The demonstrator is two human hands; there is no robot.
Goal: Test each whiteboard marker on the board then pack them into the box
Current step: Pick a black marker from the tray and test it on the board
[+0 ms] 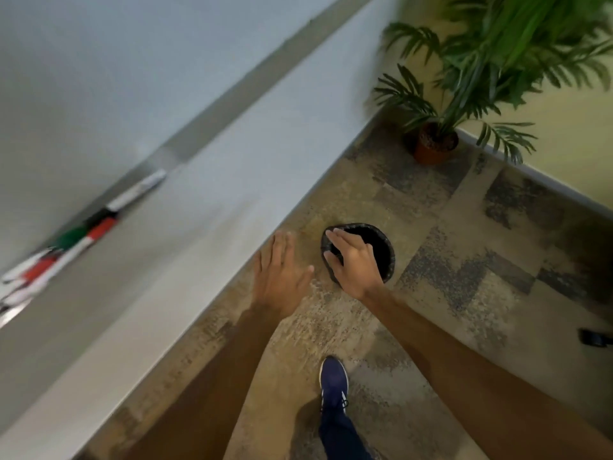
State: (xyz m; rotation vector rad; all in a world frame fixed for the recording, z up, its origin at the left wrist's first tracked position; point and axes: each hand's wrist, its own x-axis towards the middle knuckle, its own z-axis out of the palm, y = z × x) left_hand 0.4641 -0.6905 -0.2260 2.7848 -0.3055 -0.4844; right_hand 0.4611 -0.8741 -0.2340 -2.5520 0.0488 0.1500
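Note:
Several whiteboard markers (66,244) lie in a row on the grey tray ledge (212,117) under the whiteboard (83,78) at the left; their caps are black, green and red, and the picture is blurred. My left hand (280,277) is stretched out over the floor by the wall's base, fingers apart, holding nothing. My right hand (353,263) is also empty, with spread fingers, and hovers above a black bin (386,250). Both hands are well to the right of the markers. No box is in view.
The black round bin stands on the patterned carpet (447,293) near the wall. A potted palm (434,144) fills the corner at upper right. My blue shoe (333,383) is below the hands. A small dark object (595,336) lies at the right edge.

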